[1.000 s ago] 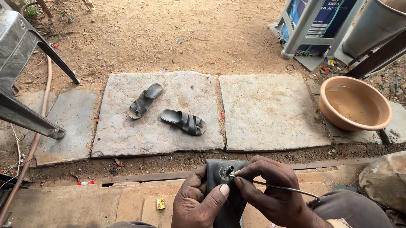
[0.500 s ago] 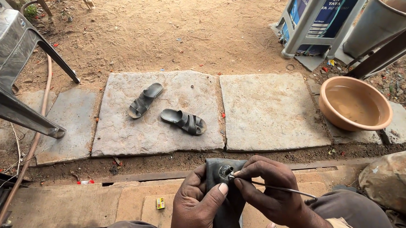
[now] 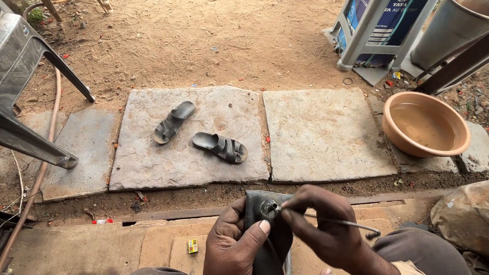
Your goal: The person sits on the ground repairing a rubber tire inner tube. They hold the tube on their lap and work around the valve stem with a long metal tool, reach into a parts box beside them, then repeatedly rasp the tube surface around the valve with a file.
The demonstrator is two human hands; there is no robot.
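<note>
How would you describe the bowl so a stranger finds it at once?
Look at the two large stone slabs on the sandy ground. Just right of the right one sits a round bowl. It is the only orange-brown dish there, wide and shallow, holding murky water.

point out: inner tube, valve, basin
black inner tube [image 3: 270,248], head view, folded rubber below the valve.
metal valve [image 3: 269,209], head view, its round top.
tan basin [image 3: 394,99], head view, the near-left rim.
</note>
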